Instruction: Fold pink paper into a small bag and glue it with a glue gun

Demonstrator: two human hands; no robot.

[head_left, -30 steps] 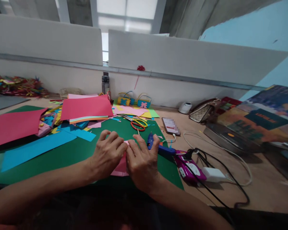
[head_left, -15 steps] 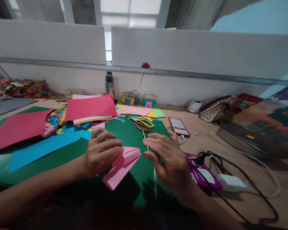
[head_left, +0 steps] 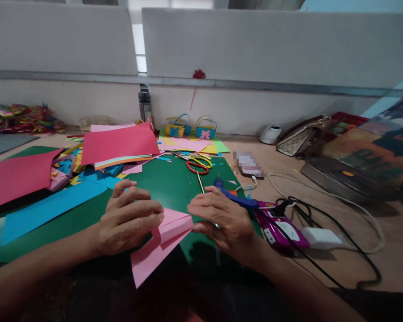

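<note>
My left hand (head_left: 129,219) grips a folded piece of pink paper (head_left: 154,252) by its upper left part, fingers curled over it. The paper has a raised pleat running to a narrow right corner, and its lower flap hangs open. At that corner, the thumb and fingertips of my right hand (head_left: 223,219) close on the paper. A slim pointed stick (head_left: 200,183) lies partly hidden behind my right hand. Just beyond it are scissors with red and yellow handles (head_left: 198,167). A blue glue gun (head_left: 240,199) lies to the right of my right hand.
The green mat (head_left: 154,179) bears red sheets (head_left: 121,145), a blue strip (head_left: 53,212) and coloured scraps. Small paper handbags (head_left: 205,133) stand at the back. On the right are a phone (head_left: 250,165), a purple power strip (head_left: 282,230), cables and a brown case (head_left: 339,179).
The pink paper's lower flap has spread open and reaches further down and left. My right hand has come in to the paper's right corner. The view has tilted down, and the glue gun shows.
</note>
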